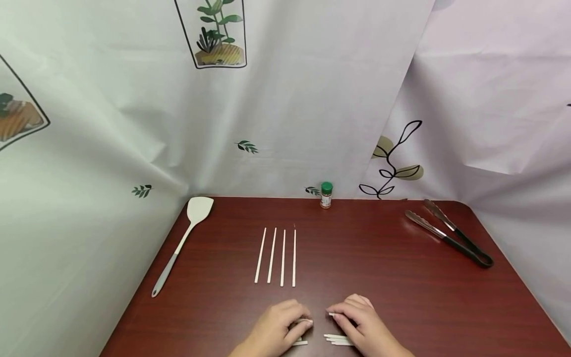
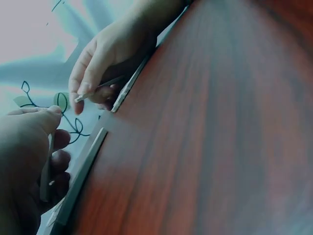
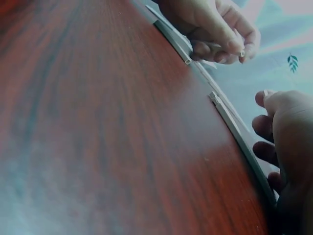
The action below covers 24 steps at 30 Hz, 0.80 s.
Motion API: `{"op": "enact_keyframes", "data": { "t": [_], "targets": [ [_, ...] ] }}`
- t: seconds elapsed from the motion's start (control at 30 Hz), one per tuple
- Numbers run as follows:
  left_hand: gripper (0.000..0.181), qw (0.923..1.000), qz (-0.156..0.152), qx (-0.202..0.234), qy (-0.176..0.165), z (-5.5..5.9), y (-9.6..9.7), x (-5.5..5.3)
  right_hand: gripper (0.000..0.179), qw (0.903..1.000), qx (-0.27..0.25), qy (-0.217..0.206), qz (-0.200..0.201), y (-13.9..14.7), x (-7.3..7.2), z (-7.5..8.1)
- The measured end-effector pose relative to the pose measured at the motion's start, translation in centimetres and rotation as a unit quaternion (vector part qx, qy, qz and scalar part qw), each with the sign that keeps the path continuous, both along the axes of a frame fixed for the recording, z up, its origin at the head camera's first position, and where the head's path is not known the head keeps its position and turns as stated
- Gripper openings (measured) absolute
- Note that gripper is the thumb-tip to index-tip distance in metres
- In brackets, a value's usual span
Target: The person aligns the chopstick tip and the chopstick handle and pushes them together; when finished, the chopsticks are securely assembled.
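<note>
At bottom centre, left hand [image 1: 280, 325] and right hand [image 1: 363, 325] each pinch one thin white stick [image 1: 331, 314], partly covering loose sticks [image 1: 336, 339], too hidden to count. Four spaced sticks [image 1: 283, 258] lie mid-frame; one spatula [image 1: 180, 246] left, one green-capped jar [image 1: 326, 196] upper centre, one pair of tongs [image 1: 455, 244] right.

White spatula with grey handle [image 1: 184, 240] seen slanted at left of frame. Green-capped jar [image 1: 326, 197] noted upright at the far edge of the reddish-brown table [image 1: 379, 248], just right of centre. Black-handled metal tongs [image 1: 459, 247], arms spread, observed at right. Pale cloth [image 1: 312, 99] hung behind, printed with plants and leaf sprigs.
</note>
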<state>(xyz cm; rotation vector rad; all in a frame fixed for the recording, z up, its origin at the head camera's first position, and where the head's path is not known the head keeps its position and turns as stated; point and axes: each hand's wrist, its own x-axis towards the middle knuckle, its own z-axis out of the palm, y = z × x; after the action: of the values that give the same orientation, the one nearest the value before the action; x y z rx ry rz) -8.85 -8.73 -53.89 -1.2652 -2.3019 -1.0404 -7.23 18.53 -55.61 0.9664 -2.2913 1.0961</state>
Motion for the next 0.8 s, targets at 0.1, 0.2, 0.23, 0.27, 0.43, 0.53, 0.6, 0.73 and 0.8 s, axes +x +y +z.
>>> {"op": "enact_keyframes", "data": {
  "t": [0.1,0.2,0.23,0.27,0.43,0.53,0.6,0.73,0.8],
  "targets": [
    [0.008,0.9996,-0.006,0.024,0.012,-0.3,0.4,-0.1,0.034,0.9994,-0.02,0.012,0.025,0.1,-0.1,-0.3],
    [0.02,0.9993,-0.007,0.034,0.013,-0.4,0.5,-0.2,0.029,0.9976,-0.039,0.024,0.052,0.1,-0.3,-0.6],
    [0.021,0.9993,-0.007,0.035,0.014,-0.4,0.6,-0.2,0.027,0.9968,-0.044,0.027,0.06,0.0,-0.3,-0.7],
    [0.022,0.9993,-0.008,0.035,0.01,-0.5,0.6,-0.2,0.025,0.9961,-0.049,0.032,0.067,0.0,-0.4,-0.8],
    [0.019,0.999,-0.019,0.034,-0.024,-0.6,0.6,-0.1,0.012,0.9913,-0.065,0.061,0.097,-0.3,-0.7,-0.8],
    [0.02,0.9983,-0.034,0.042,-0.023,-0.7,0.7,-0.1,0.008,0.9876,-0.069,0.082,0.115,-0.6,-0.8,-0.5],
    [0.022,0.9978,-0.043,0.051,-0.01,-0.8,0.8,-0.2,0.009,0.9858,-0.07,0.092,0.122,-0.7,-0.9,-0.3],
    [0.023,0.9965,-0.054,0.064,0.006,-1.0,1.1,-0.3,0.012,0.9842,-0.057,0.107,0.129,-0.6,-1.1,-0.5],
    [0.022,0.9965,-0.053,0.064,0.004,-1.1,1.1,-0.3,0.012,0.9836,-0.047,0.117,0.129,-0.5,-1.2,-0.8]
  ]
}}
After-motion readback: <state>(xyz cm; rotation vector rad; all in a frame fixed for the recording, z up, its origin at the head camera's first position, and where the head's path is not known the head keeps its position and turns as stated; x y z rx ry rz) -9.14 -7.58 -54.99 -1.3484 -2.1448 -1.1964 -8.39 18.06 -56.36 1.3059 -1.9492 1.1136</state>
